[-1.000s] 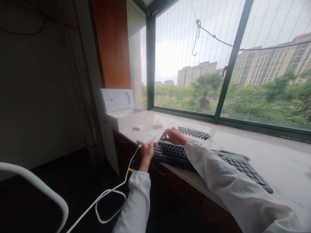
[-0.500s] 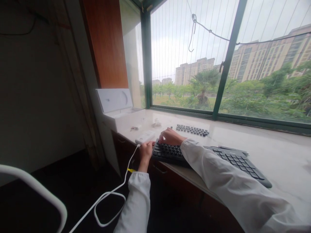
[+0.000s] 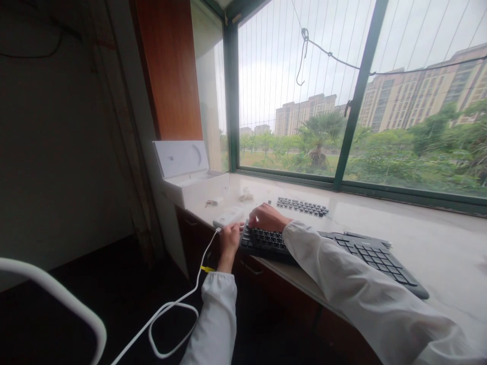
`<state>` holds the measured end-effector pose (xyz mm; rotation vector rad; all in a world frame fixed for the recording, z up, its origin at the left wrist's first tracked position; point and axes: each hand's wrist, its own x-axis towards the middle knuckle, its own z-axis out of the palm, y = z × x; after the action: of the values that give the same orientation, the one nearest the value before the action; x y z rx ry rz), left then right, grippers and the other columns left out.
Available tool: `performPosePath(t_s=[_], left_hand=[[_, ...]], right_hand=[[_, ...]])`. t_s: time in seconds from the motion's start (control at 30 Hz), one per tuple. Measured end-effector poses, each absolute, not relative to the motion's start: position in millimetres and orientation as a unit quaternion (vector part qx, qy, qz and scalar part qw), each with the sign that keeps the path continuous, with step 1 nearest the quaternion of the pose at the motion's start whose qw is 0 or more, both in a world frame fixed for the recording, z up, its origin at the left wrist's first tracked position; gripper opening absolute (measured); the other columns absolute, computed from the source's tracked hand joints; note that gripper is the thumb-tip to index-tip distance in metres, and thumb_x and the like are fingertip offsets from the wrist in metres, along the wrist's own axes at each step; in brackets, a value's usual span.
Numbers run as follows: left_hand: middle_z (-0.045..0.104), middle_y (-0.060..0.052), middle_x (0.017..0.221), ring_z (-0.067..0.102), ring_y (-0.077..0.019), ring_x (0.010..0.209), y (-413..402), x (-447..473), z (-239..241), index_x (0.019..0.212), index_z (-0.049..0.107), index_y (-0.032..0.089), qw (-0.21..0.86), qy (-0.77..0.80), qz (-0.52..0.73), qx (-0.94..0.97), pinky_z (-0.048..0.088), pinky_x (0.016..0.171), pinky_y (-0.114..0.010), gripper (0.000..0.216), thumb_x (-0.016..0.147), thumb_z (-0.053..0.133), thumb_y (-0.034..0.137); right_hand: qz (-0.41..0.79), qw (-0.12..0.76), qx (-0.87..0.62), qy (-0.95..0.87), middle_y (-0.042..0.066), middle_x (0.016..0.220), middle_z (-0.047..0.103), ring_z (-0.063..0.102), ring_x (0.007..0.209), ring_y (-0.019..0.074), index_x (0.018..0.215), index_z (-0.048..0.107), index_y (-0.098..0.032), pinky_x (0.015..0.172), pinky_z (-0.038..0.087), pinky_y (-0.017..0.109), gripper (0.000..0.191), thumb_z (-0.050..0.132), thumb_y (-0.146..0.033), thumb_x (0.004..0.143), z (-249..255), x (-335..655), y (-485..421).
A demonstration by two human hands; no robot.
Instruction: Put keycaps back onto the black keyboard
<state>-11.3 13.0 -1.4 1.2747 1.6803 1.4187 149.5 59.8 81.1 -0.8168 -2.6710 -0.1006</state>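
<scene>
A black keyboard [image 3: 268, 237] lies along the front edge of the counter, many of its left keys off and the sockets bare. My left hand [image 3: 230, 239] is closed at its left end, fingers against the edge. Over the keyboard's upper left corner, my right hand [image 3: 268, 218] bends down with thumb and fingertips pinched together; whatever is between them is too small to make out. Rows of loose black keycaps [image 3: 302, 206] lie on the counter beyond the right hand, with a single keycap [image 3: 270, 202] apart from them. My right sleeve covers the keyboard's middle.
Beside my left hand sits a white device [image 3: 228, 216] with a white cable [image 3: 201, 258] hanging down from it. An open white box [image 3: 201, 190] stands at the counter's left end. Small white items [image 3: 246, 194] lie near it. A window [image 3: 289, 101] rises behind the counter [image 3: 380, 213].
The view has shifted slightly. Both hands stay at the keyboard's left end, with only a small shift of the right fingers.
</scene>
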Motion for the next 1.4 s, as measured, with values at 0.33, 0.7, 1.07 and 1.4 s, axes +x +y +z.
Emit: performPosePath(t_s=[0.33, 0.7, 1.07, 1.4], left_hand=[[0.076, -0.007, 0.097, 0.069, -0.0204, 0.092, 9, -11, 2, 0.101, 0.075, 0.018, 0.283, 0.646, 0.509, 0.494, 0.050, 0.081, -0.026, 0.036, 0.088, 0.043, 0.030], [0.075, -0.009, 0.100, 0.068, -0.0234, 0.097, 4, -10, 6, 0.104, 0.075, 0.015, 0.248, 0.642, 0.504, 0.522, 0.048, 0.079, -0.027, 0.037, 0.087, 0.048, 0.033], [0.075, -0.011, 0.101, 0.068, -0.0251, 0.099, 7, -9, 5, 0.098, 0.077, 0.018, 0.213, 0.674, 0.484, 0.517, 0.049, 0.078, -0.027, 0.033, 0.081, 0.062, 0.041], [0.076, -0.010, 0.094, 0.069, -0.0262, 0.097, 17, -15, 7, 0.100, 0.077, 0.017, 0.278, 0.676, 0.474, 0.491, 0.052, 0.079, -0.027, 0.036, 0.074, 0.071, 0.042]], right_hand=[[-0.077, 0.145, -0.167, -0.972, 0.002, 0.077, 0.073, 0.063, 0.071, 0.0140, 0.077, 0.074, -0.020, 0.078, 0.040, 0.029, 0.015, 0.059, -0.017, 0.080, 81, 157, 67], [-0.179, 0.115, -0.085, -0.973, 0.003, 0.075, 0.065, 0.055, 0.074, 0.0145, 0.075, 0.064, -0.019, 0.079, 0.035, 0.031, 0.018, 0.052, -0.021, 0.089, 76, 156, 71], [-0.114, 0.134, -0.116, -0.977, 0.003, 0.077, 0.065, 0.057, 0.074, 0.0142, 0.075, 0.064, -0.018, 0.072, 0.042, 0.027, 0.016, 0.051, -0.014, 0.084, 65, 162, 66], [-0.115, 0.142, -0.140, -0.973, 0.003, 0.080, 0.067, 0.059, 0.073, 0.0141, 0.078, 0.066, -0.020, 0.067, 0.042, 0.025, 0.016, 0.052, -0.019, 0.087, 64, 163, 65]])
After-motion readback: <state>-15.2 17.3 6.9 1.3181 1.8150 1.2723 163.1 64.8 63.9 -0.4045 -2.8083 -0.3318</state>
